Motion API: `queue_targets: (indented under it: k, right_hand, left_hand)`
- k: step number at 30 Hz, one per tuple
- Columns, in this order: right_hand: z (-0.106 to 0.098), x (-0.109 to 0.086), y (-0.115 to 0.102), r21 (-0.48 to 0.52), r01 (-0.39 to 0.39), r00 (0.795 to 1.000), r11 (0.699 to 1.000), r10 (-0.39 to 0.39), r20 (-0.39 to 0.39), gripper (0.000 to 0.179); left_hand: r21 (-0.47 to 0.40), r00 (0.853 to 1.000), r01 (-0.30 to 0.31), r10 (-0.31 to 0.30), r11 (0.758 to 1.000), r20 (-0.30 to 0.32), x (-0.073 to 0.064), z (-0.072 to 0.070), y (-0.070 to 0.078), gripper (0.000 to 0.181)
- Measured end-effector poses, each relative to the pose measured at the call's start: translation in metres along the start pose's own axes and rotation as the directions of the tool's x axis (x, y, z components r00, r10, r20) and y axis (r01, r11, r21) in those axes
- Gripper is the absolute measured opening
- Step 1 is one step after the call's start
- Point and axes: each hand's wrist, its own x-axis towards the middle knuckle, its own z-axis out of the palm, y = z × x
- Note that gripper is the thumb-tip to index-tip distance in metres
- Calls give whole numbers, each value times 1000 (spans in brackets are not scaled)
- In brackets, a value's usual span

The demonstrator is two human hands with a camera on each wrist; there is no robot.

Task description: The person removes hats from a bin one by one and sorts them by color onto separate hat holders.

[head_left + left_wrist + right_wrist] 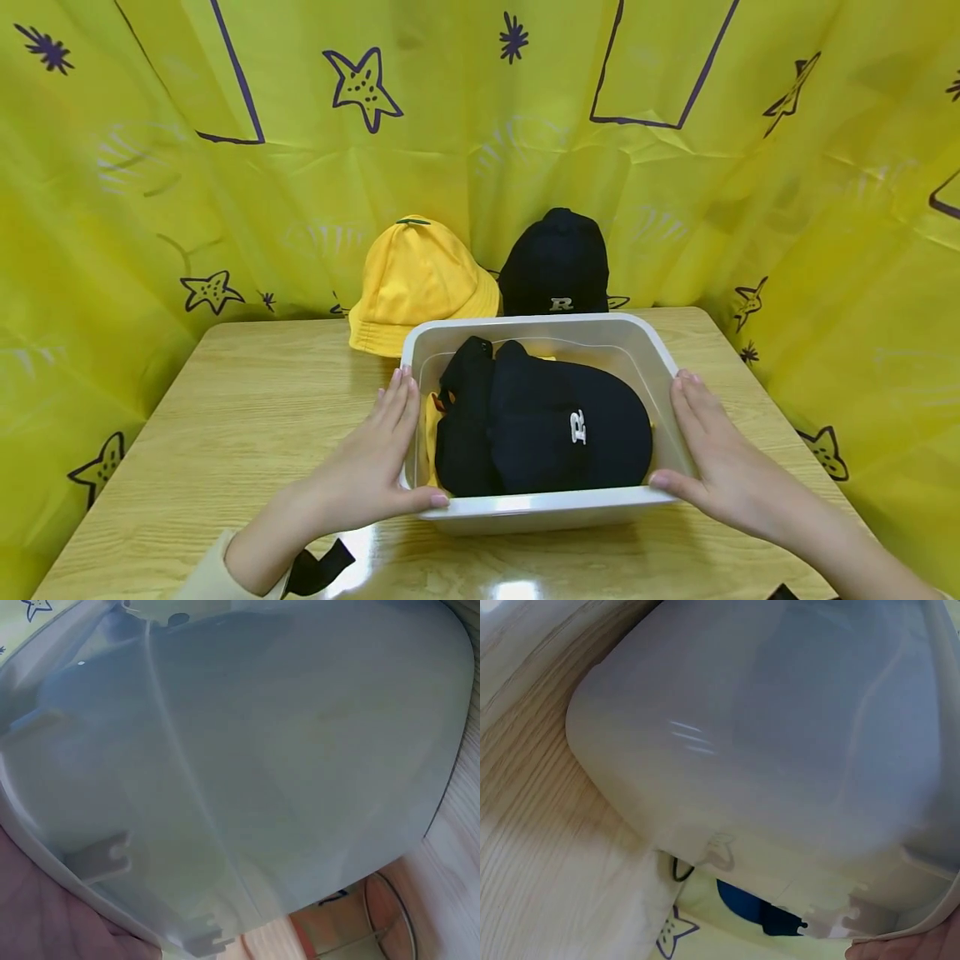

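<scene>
— So, what is the left hand [375,458] doing?

— It lies along the left side of the bin [540,502], fingers straight, with the thumb on the near rim.

— And the right hand [723,462]?

— Much the same, mirrored: straight fingers against the right side, thumb at the near right corner. The two are well apart, with the bin between them.

— Where does the bin sit?

— Over the near middle of the table [262,417]. I can't tell whether its base rests flat. Both wrist views are mostly filled by its pale outer wall.

— What's inside?

— A dark cap [521,433] with a white R [577,427] on it, brim to the right. Just left of it, touching, is a black one [467,442], partly hidden. Some yellow cloth [431,433] shows at the left edge.

— Anything behind?

— A yellow hat [416,283] to the left and an upright black cap [555,254] to the right, also marked R. They're close together, and the bin's far rim covers their lower parts a little.

— And past those?

— A yellow curtain [420,167] printed with stars. Nearer us, a pale cuff [225,571] shows at the left wrist, a black strap [318,568] beside it.
</scene>
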Motion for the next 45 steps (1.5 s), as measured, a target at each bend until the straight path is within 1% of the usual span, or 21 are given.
queue_targets:
  k: [4,9,16,22,30,35,40,45]
  right_hand:
    - [1,3,-5,5,-15,1000,1000,15,9,103]
    - [5,3,-8,0,-1,1000,1000,1,-18,104]
    - [8,7,-15,1,-3,1000,1000,3,-29,104]
    - [9,9,-17,7,-15,1000,1000,15,-14,105]
    - [6,9,-15,-28,-2,1000,1000,2,4,105]
    - [2,9,-15,-10,-27,999,1000,27,37,105]
    - [4,12,-21,10,-31,999,999,30,37,105]
    - [4,13,-25,5,-32,999,999,31,43,106]
  left_hand:
    - [29,1000,-6,6,1000,-4,-3,-2,-3,117]
    - [76,1000,-23,22,997,10,-5,-5,-6,116]
    - [62,1000,-9,8,998,19,-10,-9,-12,115]
    - [71,1000,-2,1,997,18,-14,-10,-14,115]
    - [79,1000,-7,5,997,23,-12,-10,-13,115]
    - [69,1000,-8,7,998,21,-11,-11,-12,115]
    - [56,1000,10,-11,998,23,-15,-11,-15,116]
    - [66,1000,7,-8,998,12,-18,-11,-20,115]
